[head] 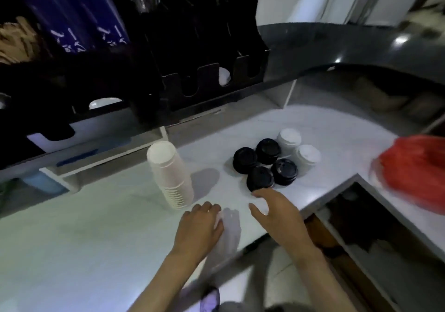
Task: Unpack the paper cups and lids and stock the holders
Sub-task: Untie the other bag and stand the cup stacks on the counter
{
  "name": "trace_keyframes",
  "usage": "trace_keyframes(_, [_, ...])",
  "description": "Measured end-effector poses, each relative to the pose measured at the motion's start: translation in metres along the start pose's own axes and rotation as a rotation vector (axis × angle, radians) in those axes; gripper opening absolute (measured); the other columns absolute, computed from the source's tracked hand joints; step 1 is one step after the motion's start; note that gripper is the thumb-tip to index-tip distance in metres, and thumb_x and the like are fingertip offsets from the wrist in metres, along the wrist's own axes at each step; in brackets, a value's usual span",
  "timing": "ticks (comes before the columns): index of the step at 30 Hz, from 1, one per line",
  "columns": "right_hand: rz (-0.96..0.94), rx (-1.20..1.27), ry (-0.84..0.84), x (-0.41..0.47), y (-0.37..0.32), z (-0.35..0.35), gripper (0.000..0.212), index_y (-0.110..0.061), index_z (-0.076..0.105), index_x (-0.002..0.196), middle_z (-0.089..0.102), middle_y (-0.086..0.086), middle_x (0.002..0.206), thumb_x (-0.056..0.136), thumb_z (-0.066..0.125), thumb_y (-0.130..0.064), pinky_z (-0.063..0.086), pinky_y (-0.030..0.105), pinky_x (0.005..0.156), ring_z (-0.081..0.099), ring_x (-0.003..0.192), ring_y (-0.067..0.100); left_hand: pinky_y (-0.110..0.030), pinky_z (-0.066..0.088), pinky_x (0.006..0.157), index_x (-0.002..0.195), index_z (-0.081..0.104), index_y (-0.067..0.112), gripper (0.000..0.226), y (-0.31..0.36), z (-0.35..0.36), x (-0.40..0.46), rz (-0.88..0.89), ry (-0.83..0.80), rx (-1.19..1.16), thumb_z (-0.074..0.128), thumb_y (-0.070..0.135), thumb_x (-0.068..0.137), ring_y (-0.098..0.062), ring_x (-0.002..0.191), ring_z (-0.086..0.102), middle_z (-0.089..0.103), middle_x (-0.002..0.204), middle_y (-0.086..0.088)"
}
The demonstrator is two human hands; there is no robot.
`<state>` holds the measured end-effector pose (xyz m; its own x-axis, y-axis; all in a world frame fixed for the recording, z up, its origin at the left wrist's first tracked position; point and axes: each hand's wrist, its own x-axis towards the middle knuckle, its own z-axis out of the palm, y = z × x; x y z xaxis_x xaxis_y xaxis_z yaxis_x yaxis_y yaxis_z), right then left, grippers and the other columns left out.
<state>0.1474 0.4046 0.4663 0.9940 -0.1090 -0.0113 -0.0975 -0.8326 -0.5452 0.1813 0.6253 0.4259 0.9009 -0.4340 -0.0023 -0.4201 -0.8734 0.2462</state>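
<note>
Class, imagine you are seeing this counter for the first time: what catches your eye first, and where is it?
A tall stack of white paper cups stands upside down left of centre on the pale counter. To its right sit four stacks of black lids and two of white lids. A bright red bag lies at the right edge.

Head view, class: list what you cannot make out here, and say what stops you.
- Black holder: its slots are too dark to see their stock.
- Clear wrapper: blurred and part covered by the left hand.
- Red bag: motion-blurred and cut off by the right edge.
</note>
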Motion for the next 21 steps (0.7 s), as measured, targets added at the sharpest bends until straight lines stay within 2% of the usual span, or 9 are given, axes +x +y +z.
trace_keyframes(2, [0.045,-0.08,0.032,-0.032,0.037,-0.022,0.031,-0.026,0.069,0.126,0.07,-0.011,0.114,0.098,0.068,-0.039,0.054,0.027,0.081,0.065,0.103,0.012,-0.039,0.053,0.069,0.116,0.07,0.025,0.03,0.036,0.007,0.012,0.111,0.026,0.063,0.052,0.037,0.096,-0.024,0.093,0.068,0.07,0.107,0.004])
trace_keyframes(5, [0.116,-0.131,0.082,-0.076,0.091,-0.056,0.019,-0.026,0.071,0.113,0.068,-0.01,0.103,0.097,0.065,-0.036,0.054,0.03,0.074,0.064,0.095,0.015,-0.038,0.049,0.07,0.116,0.067,0.023,0.023,0.104,0.019,0.025,0.219,0.007,0.078,0.054,0.035,0.1,-0.024,0.099,0.064,0.065,0.108,0.004])
trace_keyframes(8, [0.196,-0.181,0.134,-0.119,0.145,-0.092,0.019,-0.024,0.063,0.092,0.06,-0.009,0.086,0.097,0.058,-0.042,0.052,0.034,0.066,0.059,0.08,0.014,-0.037,0.042,0.053,0.095,0.071,0.02,0.017,0.183,0.03,0.034,0.368,-0.02,0.119,0.078,0.032,0.084,-0.026,0.079,0.065,0.066,0.089,0.001])
trace_keyframes(11, [0.275,-0.17,0.168,-0.165,0.192,-0.132,0.019,-0.027,0.063,0.102,0.061,-0.009,0.093,0.1,0.056,-0.044,0.055,0.036,0.072,0.059,0.083,0.013,-0.037,0.046,0.049,0.087,0.072,0.02,0.018,0.259,0.047,0.036,0.462,0.015,0.096,0.084,0.028,0.076,-0.025,0.071,0.065,0.066,0.082,0.0])
trace_keyframes(14, [0.357,-0.124,0.239,-0.212,0.237,-0.17,0.02,-0.028,0.066,0.114,0.066,-0.011,0.103,0.1,0.062,-0.041,0.054,0.033,0.08,0.063,0.094,0.012,-0.031,0.037,0.052,0.08,0.063,0.02,0.021,0.336,0.052,0.036,0.616,0.073,0.027,0.084,0.022,0.076,-0.023,0.065,0.062,0.062,0.076,0.0])
trace_keyframes(16, [0.434,-0.12,0.289,-0.241,0.265,-0.191,0.019,-0.029,0.068,0.113,0.067,-0.013,0.102,0.098,0.064,-0.04,0.048,0.026,0.076,0.064,0.095,0.011,-0.032,0.039,0.054,0.084,0.062,0.02,0.017,0.384,0.057,0.037,0.681,0.083,0.003,0.079,0.023,0.082,-0.024,0.069,0.062,0.061,0.08,-0.001])
trace_keyframes(18, [0.501,-0.13,0.347,-0.267,0.291,-0.21,0.016,-0.029,0.07,0.107,0.068,-0.013,0.098,0.094,0.066,-0.038,0.041,0.024,0.073,0.066,0.093,0.012,-0.037,0.048,0.057,0.092,0.063,0.021,0.011,0.428,0.064,0.038,0.705,0.083,0.004,0.066,0.031,0.089,-0.026,0.079,0.064,0.062,0.089,-0.001])
trace_keyframes(20, [0.545,-0.133,0.392,-0.291,0.316,-0.229,0.015,-0.027,0.071,0.105,0.071,-0.01,0.097,0.093,0.068,-0.035,0.046,0.027,0.073,0.067,0.091,0.014,-0.04,0.054,0.062,0.1,0.066,0.023,0.019,0.469,0.072,0.039,0.737,0.087,0.012,0.057,0.037,0.092,-0.024,0.087,0.063,0.064,0.096,0.002])
trace_keyframes(21, [0.565,-0.136,0.41,-0.3,0.327,-0.238,0.015,-0.026,0.071,0.106,0.071,-0.008,0.097,0.094,0.068,-0.033,0.05,0.032,0.074,0.067,0.091,0.016,-0.041,0.055,0.063,0.101,0.068,0.023,0.018,0.489,0.074,0.039,0.761,0.087,0.003,0.06,0.036,0.091,-0.023,0.088,0.064,0.065,0.097,0.003])
